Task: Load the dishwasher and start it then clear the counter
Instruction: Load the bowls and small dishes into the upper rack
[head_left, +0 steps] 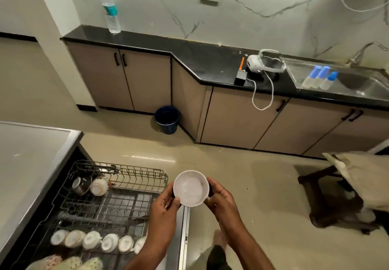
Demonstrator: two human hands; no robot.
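A white cup [191,188], mouth up and looking empty, is held in the air just beyond the right edge of the pulled-out dishwasher rack [117,187], above the open dishwasher door [183,234] and the tiled floor [242,175]. The left hand [165,207] curls round the cup's left side with its thumb on the rim, and the right hand [221,199] grips the right side. The rack's near row holds white cups [99,240] lying side by side; its far left corner holds a glass bowl [81,185] and a white bowl [99,186], with bare wire between. Open floor lies ahead. A dark bucket [167,119] stands by the cabinets, a wooden stool [328,198] to the right. On the black table [189,56] stand a water bottle [110,8] and a white headset [265,63]; three blue-capped bottles [320,78] lie in the sink [357,84].
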